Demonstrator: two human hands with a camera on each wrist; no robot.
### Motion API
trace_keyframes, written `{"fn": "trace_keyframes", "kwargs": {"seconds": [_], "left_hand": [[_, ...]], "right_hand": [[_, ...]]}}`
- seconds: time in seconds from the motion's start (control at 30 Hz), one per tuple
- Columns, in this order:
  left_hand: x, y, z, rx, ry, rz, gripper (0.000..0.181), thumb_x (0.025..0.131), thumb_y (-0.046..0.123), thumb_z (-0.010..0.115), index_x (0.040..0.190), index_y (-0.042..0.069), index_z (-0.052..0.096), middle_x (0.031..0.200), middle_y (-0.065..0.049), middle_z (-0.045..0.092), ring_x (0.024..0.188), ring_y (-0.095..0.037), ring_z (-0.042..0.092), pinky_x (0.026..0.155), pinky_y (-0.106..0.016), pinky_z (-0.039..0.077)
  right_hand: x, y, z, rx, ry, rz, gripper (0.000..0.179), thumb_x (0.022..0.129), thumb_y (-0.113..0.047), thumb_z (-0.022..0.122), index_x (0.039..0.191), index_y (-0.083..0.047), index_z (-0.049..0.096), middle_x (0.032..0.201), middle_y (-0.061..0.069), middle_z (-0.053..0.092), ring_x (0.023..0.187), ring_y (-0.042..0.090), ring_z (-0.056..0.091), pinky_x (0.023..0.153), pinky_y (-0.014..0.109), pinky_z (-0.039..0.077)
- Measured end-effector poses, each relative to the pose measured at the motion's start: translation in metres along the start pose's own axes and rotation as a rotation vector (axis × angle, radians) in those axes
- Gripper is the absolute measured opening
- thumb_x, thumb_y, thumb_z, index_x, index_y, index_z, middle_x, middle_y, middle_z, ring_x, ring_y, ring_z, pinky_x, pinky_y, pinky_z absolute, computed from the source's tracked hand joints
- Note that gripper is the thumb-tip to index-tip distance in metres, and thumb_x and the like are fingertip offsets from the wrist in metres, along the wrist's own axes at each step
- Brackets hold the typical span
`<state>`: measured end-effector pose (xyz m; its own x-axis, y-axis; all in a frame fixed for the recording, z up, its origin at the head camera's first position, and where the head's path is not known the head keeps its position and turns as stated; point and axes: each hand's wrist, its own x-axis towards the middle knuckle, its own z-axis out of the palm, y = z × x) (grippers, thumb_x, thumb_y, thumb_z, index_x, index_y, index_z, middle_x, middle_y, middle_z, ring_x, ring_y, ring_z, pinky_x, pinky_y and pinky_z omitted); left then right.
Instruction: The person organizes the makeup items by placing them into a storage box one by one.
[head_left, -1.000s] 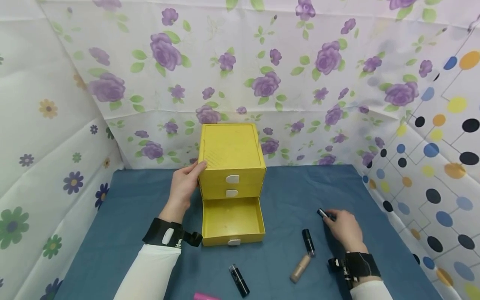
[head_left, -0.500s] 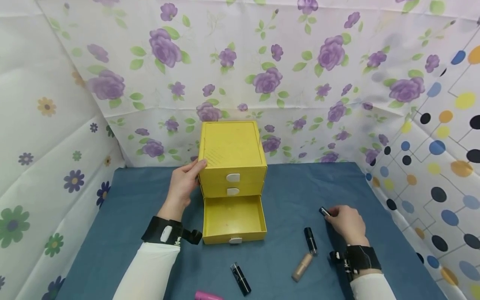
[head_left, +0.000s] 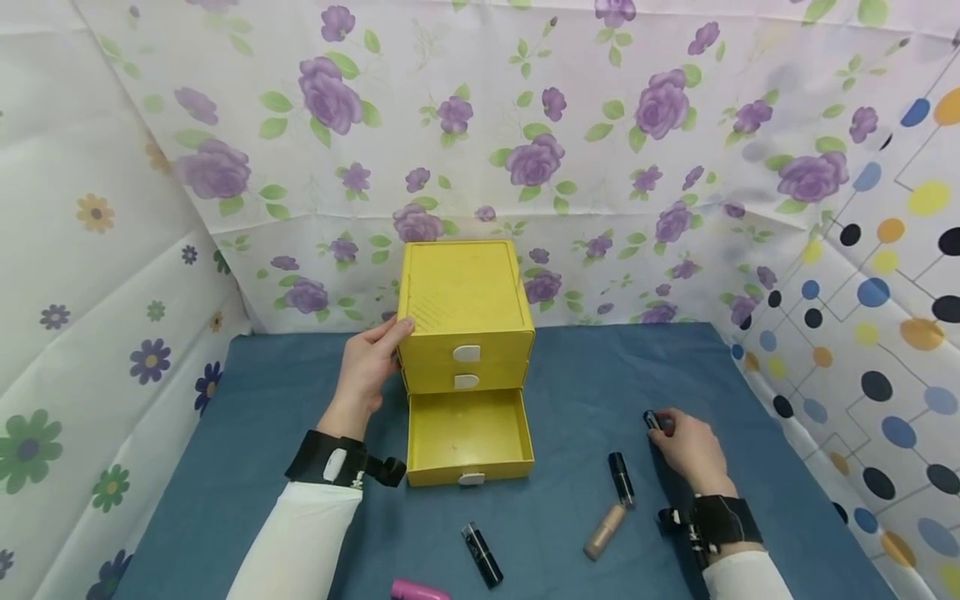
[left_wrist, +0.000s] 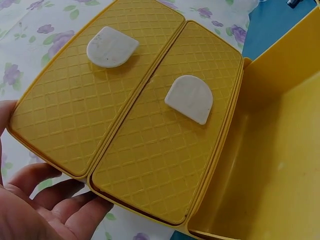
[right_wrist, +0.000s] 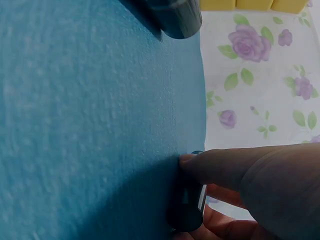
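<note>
A yellow drawer box (head_left: 465, 287) stands at the back of the table, its bottom drawer (head_left: 471, 429) pulled out with nothing in it. My left hand (head_left: 360, 371) grips the box's left side, thumb at the top front corner; the left wrist view shows its fingers (left_wrist: 82, 220) bent against the side wall. Away to the right, my right hand (head_left: 693, 450) pinches a small black lipstick-like tube (right_wrist: 185, 212) between thumb and fingers, close over the cloth. The tube's clear-looking end (head_left: 650, 419) points away from me; the hand covers part of it.
A black tube (head_left: 621, 480) and a beige tube (head_left: 604, 532) lie end to end left of my right hand. Another black tube (head_left: 482, 556) with a clear cap and a pink tube (head_left: 418, 590) lie nearer me. Floral sheet (head_left: 585, 167) hangs behind the blue cloth (head_left: 300, 417).
The tube in my right hand has turned slightly, its free end now pointing more toward the back. My left hand stays on the box. The whole head view has shifted a little.
</note>
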<state>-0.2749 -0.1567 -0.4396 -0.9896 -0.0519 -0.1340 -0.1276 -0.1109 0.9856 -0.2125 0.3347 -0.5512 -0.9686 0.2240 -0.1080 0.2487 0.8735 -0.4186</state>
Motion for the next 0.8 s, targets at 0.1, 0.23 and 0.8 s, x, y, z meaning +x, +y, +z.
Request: {"fn": "trace_keyframes", "kwargs": {"seconds": [0.1, 0.23, 0.8], "left_hand": [[0.001, 0.000, 0.000, -0.003, -0.002, -0.002, 0.068, 0.101, 0.043, 0.076, 0.155, 0.006, 0.056, 0.167, -0.005, 0.045, 0.150, -0.028, 0.047, 0.116, -0.048, 0.046], [0.002, 0.000, 0.000, 0.001, 0.002, -0.003, 0.069, 0.101, 0.043, 0.076, 0.156, 0.006, 0.055, 0.167, -0.005, 0.045, 0.150, -0.028, 0.048, 0.116, -0.048, 0.046], [0.001, 0.000, 0.000, 0.004, 0.023, -0.016, 0.068, 0.100, 0.044, 0.077, 0.155, 0.009, 0.057, 0.167, -0.005, 0.045, 0.150, -0.027, 0.048, 0.117, -0.047, 0.046]], "right_hand": [[0.000, 0.000, 0.002, 0.028, -0.013, -0.019, 0.053, 0.105, -0.021, 0.068, 0.152, -0.001, 0.055, 0.107, 0.021, 0.069, 0.077, 0.027, 0.062, 0.061, 0.041, 0.047], [0.001, -0.005, 0.001, 0.050, -0.008, -0.047, 0.056, 0.106, -0.021, 0.063, 0.157, -0.001, 0.050, 0.110, 0.023, 0.070, 0.079, 0.027, 0.062, 0.064, 0.043, 0.047], [-0.021, -0.106, 0.002, 0.464, -0.220, -0.260, 0.053, 0.109, -0.034, 0.067, 0.157, -0.018, 0.054, 0.090, 0.007, 0.068, 0.078, 0.036, 0.067, 0.067, 0.040, 0.053]]}}
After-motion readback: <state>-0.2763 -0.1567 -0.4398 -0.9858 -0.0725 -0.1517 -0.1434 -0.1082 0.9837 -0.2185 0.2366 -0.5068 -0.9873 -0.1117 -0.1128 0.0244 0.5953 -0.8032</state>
